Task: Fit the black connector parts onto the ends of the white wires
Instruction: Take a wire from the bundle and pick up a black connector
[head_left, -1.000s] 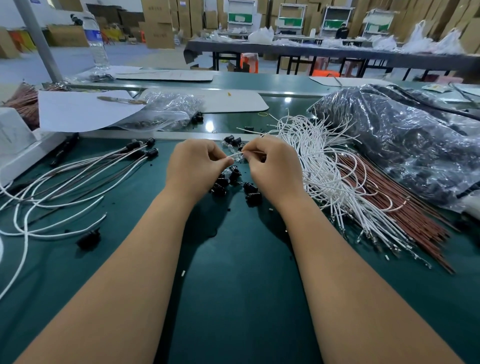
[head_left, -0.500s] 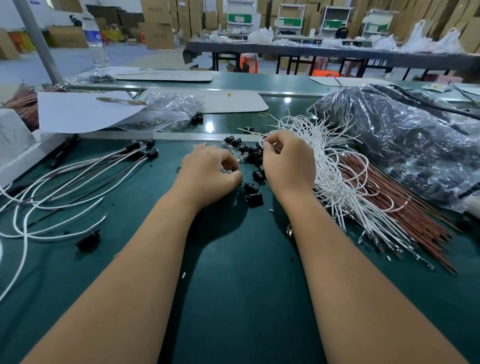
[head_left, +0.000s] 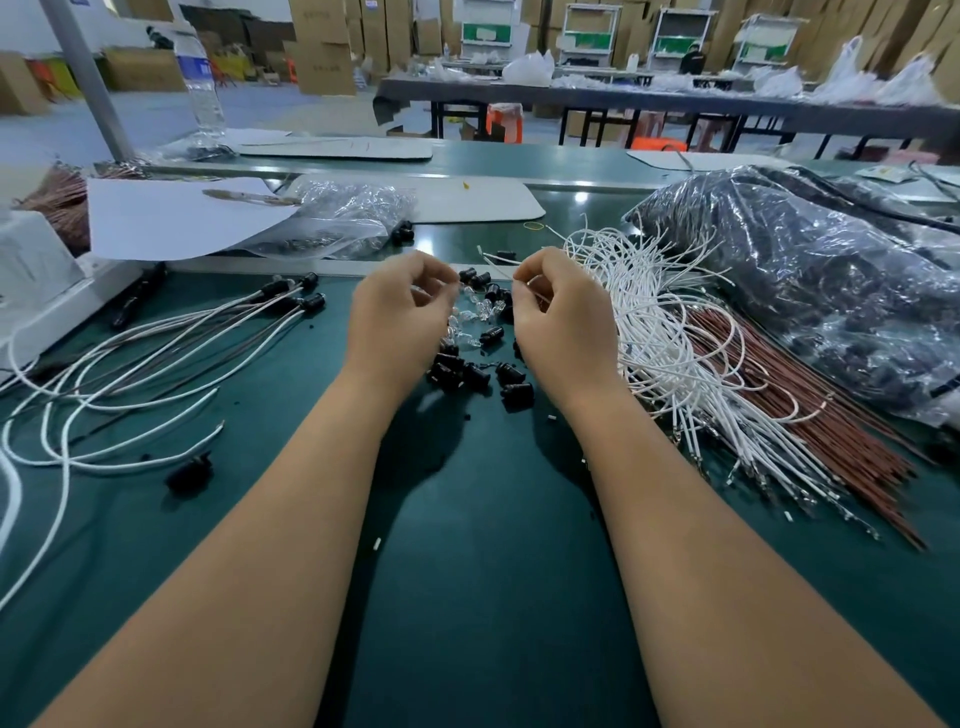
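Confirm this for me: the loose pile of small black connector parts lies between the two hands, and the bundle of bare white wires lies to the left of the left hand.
One thing is wrong. The head view shows the bundle of bare white wires to the right of the right hand, not left of the left hand. The small black connector parts do lie between the hands.

You've got nothing readable in front of you here. The water bottle (head_left: 200, 78) at the far left wears a blue label, but its print is too blurred to make out. The cardboard boxes (head_left: 322, 47) stacked at the back carry dark markings, and those are too small and soft to read. The shelving units (head_left: 675, 31) beyond show green-and-white panels, yet no letters or numbers come through. The white sheet (head_left: 171, 218) on your counter (head_left: 467, 519) shows no print.
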